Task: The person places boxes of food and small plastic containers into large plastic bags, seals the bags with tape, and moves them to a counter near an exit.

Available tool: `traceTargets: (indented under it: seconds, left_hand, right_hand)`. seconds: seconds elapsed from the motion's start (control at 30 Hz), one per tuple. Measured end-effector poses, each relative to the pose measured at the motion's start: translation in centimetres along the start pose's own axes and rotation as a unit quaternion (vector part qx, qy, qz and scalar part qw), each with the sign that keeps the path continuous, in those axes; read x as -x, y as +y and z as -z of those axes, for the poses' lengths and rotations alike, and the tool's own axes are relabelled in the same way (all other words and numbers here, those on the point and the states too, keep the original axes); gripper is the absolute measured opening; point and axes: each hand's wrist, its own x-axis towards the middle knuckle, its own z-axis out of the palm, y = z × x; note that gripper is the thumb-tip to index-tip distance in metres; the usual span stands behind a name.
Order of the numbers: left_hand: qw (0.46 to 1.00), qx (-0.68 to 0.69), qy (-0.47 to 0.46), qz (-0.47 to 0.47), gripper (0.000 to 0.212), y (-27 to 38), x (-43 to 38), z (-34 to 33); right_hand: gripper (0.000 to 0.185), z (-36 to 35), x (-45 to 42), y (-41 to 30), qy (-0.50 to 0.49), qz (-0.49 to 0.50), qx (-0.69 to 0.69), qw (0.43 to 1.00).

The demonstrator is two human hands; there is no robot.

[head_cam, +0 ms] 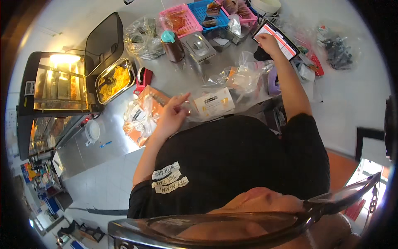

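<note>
My right hand (268, 43) is at the lit screen of a tablet (276, 40) at the upper right, its fingers curled; contact with the glass cannot be told. My left hand (175, 113) is over the near part of the steel counter, fingers apart, holding nothing. Just right of it lies a printed white paper (215, 102) on or under clear plastic. To its left sits an orange box (152, 96) partly covered by a tied plastic bag (140, 116). More clear bags (245, 76) lie between the two hands.
A lit food warmer (60, 82), a steel tray of yellow food (115, 82) and a red tape dispenser (143, 80) are at left. Behind stand a brown jug (173, 48), a lidded steel container (199, 46) and pink and blue baskets (206, 14).
</note>
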Motion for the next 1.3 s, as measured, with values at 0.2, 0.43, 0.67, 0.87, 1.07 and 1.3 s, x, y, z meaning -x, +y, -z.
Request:
traceTargets:
  seconds: [0.2,0.43,0.67,0.87,1.07,1.3]
  left_hand:
    - [0.948,0.188,0.220,0.130,0.053,2.8,-0.8,-2.1]
    - [0.901,0.141,0.364,0.188,0.059,5.3,2.8,-7.3]
    - [0.877,0.169,0.400,0.207,0.059,6.2,4.3,-11.4]
    - [0.872,0.167,0.404,0.220,0.061,7.4,3.7,-12.5]
    - [0.876,0.170,0.391,0.225,0.059,7.3,3.9,-12.9]
    - [0.883,0.185,0.377,0.210,0.057,6.6,4.0,-13.0]
  right_hand:
    - [0.033,-8.0,-18.4,9.0,0.055,0.062,0.278,0.957]
    - [0.034,-10.0,-20.3,11.3,-0.027,0.096,0.279,0.955]
    - [0.019,-5.4,-19.8,11.7,0.023,0.190,0.207,0.960]
    - [0.019,-4.6,-20.3,10.8,0.031,0.214,0.227,0.949]
    - [0.021,-3.1,-21.2,9.6,0.018,0.222,0.258,0.940]
    - [0.029,-5.2,-22.1,10.9,-0.110,0.138,0.272,0.946]
